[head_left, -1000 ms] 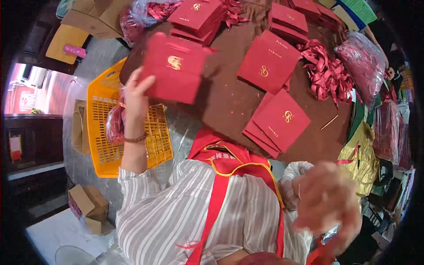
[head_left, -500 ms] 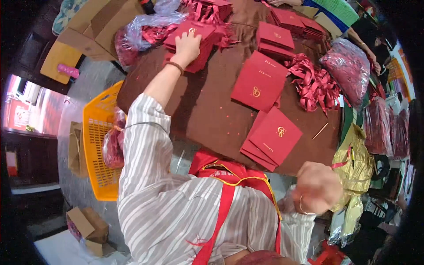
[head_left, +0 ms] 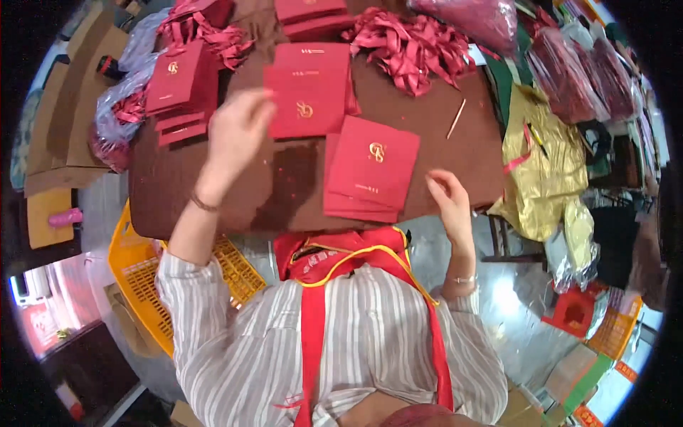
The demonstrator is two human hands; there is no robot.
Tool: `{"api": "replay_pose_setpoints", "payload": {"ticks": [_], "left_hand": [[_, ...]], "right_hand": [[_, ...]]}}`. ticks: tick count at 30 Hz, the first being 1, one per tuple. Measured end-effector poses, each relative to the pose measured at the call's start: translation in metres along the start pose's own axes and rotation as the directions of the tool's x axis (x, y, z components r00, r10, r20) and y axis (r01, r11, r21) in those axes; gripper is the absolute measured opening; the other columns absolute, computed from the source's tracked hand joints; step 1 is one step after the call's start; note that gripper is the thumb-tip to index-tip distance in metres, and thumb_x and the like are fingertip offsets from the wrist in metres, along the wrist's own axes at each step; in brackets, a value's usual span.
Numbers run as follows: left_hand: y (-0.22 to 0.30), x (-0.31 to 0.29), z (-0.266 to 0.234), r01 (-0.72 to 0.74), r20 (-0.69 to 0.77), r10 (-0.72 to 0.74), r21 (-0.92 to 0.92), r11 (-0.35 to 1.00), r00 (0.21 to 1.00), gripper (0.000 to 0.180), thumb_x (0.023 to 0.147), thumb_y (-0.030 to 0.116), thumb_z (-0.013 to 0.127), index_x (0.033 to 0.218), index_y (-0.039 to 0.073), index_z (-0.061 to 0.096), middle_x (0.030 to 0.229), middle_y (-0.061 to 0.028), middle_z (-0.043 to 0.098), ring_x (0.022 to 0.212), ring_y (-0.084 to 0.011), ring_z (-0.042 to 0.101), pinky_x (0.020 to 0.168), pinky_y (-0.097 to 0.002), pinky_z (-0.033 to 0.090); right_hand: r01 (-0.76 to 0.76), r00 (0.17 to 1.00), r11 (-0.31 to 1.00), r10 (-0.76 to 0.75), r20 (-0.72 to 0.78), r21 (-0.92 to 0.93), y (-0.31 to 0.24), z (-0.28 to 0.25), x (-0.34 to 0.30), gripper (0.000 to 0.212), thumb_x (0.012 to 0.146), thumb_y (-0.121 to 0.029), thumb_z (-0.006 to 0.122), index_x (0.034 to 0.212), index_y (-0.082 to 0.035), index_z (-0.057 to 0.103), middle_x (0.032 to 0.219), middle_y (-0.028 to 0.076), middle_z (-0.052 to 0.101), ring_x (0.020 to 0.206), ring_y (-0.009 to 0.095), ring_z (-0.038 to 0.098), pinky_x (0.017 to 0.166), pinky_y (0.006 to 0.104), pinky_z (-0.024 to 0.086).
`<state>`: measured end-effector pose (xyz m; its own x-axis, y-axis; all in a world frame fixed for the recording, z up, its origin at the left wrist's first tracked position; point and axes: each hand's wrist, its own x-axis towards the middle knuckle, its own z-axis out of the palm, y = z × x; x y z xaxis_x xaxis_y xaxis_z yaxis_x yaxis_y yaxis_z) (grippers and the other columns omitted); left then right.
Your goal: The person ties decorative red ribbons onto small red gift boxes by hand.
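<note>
Lying on the brown table [head_left: 455,153] just below its middle, the near card stack [head_left: 370,171] is resting slightly turned, its edges tilted from the table's front edge. The right hand [head_left: 448,199] is hovering just to the right of that stack, at its lower right corner, fingers loosely curled and holding nothing; it is the nearer hand. The left hand [head_left: 235,135] is raised over the table left of the second stack [head_left: 307,99], its fingertips blurred beside that stack's left edge; whether they are touching a card I cannot tell, and nothing is clearly in its grasp. A third stack [head_left: 178,89] is sitting farther left. Red ribbons [head_left: 409,46] are lying heaped at the table's far side, a thin stick [head_left: 456,119] near the right edge. A yellow crate [head_left: 142,285] is standing on the floor at the left.
</note>
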<state>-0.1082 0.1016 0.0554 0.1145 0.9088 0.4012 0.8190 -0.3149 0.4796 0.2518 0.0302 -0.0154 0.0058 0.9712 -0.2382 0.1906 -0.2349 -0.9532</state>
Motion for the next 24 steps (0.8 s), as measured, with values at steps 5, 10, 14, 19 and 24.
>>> {"api": "replay_pose_setpoints", "payload": {"ticks": [5, 10, 14, 19, 24], "left_hand": [[0.054, -0.05, 0.063, 0.233, 0.405, -0.196, -0.043, 0.972, 0.893, 0.026, 0.081, 0.023, 0.059, 0.1, 0.004, 0.061, 0.088, -0.0117, 0.062, 0.073, -0.0233, 0.06, 0.066, -0.0317, 0.048], [0.069, -0.044, 0.08, 0.161, 0.273, -0.093, -0.236, 0.958, 0.957, 0.022, 0.082, 0.017, 0.059, 0.1, 0.004, 0.06, 0.091, -0.0132, 0.062, 0.076, -0.0248, 0.06, 0.066, -0.0318, 0.047], [0.085, -0.06, 0.088, 0.128, 0.319, -0.012, -0.347, 0.929, 0.948, 0.02, 0.082, 0.014, 0.058, 0.099, 0.003, 0.06, 0.091, -0.0144, 0.062, 0.084, -0.0284, 0.06, 0.072, -0.0328, 0.048], [0.082, -0.086, 0.087, 0.231, 0.381, -0.062, -0.417, 0.879, 0.923, 0.019, 0.082, 0.01, 0.058, 0.099, 0.001, 0.06, 0.092, -0.0131, 0.063, 0.083, -0.0221, 0.062, 0.072, -0.0296, 0.047], [0.071, -0.087, 0.074, 0.33, 0.353, -0.165, -0.479, 0.814, 0.921, 0.018, 0.083, 0.007, 0.056, 0.099, 0.0, 0.06, 0.09, -0.0117, 0.064, 0.083, -0.0179, 0.061, 0.071, -0.0272, 0.047]], "right_hand": [[-0.011, 1.0, 0.993, 0.008, 0.027, 0.119, 0.014, 0.012, 0.004, 0.034, 0.086, -0.013, 0.058, 0.117, -0.002, 0.051, 0.093, 0.002, 0.057, 0.087, 0.008, 0.05, 0.076, 0.0206, 0.041], [0.172, 0.985, 0.98, -0.174, -0.005, -0.096, -0.001, 0.002, 0.064, 0.032, 0.084, -0.016, 0.058, 0.113, -0.003, 0.055, 0.092, 0.003, 0.06, 0.086, 0.009, 0.054, 0.076, 0.0223, 0.043], [0.316, 0.945, 0.935, -0.326, -0.035, -0.162, 0.007, 0.0, 0.153, 0.031, 0.084, -0.018, 0.06, 0.109, -0.001, 0.057, 0.094, 0.005, 0.062, 0.083, 0.012, 0.057, 0.071, 0.0255, 0.045], [0.121, 0.988, 0.718, -0.156, 0.011, -0.686, -0.016, 0.026, 0.203, 0.035, 0.077, -0.032, 0.063, 0.1, -0.006, 0.062, 0.092, 0.014, 0.062, 0.083, 0.026, 0.06, 0.073, 0.0322, 0.047], [0.41, 0.906, 0.748, -0.265, 0.331, -0.523, -0.007, 0.023, 0.195, 0.032, 0.077, -0.029, 0.065, 0.099, -0.006, 0.062, 0.084, 0.011, 0.062, 0.081, 0.022, 0.061, 0.075, 0.0306, 0.046]]}}
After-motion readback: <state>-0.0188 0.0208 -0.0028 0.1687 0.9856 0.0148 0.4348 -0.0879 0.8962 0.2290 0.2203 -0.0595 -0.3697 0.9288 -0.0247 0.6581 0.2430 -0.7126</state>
